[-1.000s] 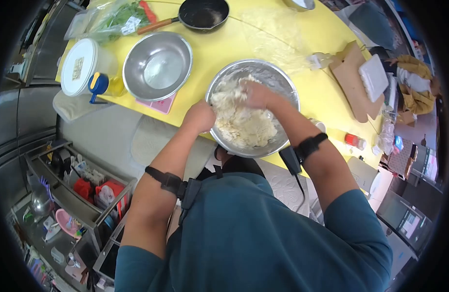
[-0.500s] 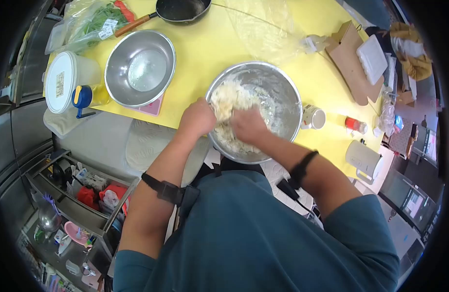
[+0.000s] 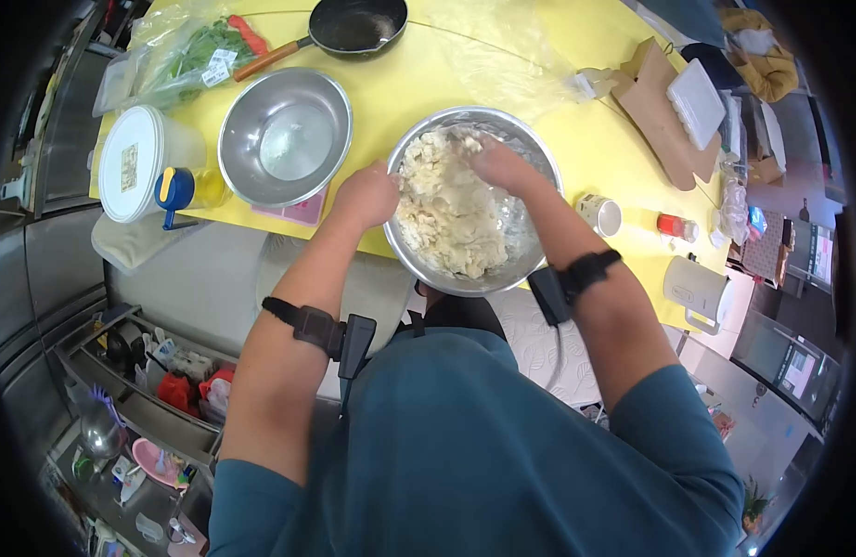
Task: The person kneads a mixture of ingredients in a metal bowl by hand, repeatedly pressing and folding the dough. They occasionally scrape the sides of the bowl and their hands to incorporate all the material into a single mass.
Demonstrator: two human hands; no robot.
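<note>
A large steel bowl point(image 3: 550, 167) stands near the table's front edge with a lumpy, pale dough point(image 3: 451, 218) inside. My left hand point(image 3: 370, 195) is closed on the bowl's left rim. Inside the bowl, at its upper right, my right hand point(image 3: 502, 165) touches the edge of the dough; its fingers are curled and blurred, and whether they grip any dough is hard to make out. Flour streaks the inner wall of the bowl.
On the yellow table point(image 3: 391, 88) are an empty steel bowl point(image 3: 231, 139), a white-lidded tub point(image 3: 131, 165), an oil bottle point(image 3: 177, 188), a frying pan point(image 3: 358, 26), bagged greens point(image 3: 210, 51), a cup point(image 3: 599, 214), a red-capped jar point(image 3: 671, 225), a jug point(image 3: 695, 286) and cardboard point(image 3: 655, 121).
My right hand has moved up and right inside the bowl, exposing more dough. My left hand stays at the left rim. The view has shifted slightly.
</note>
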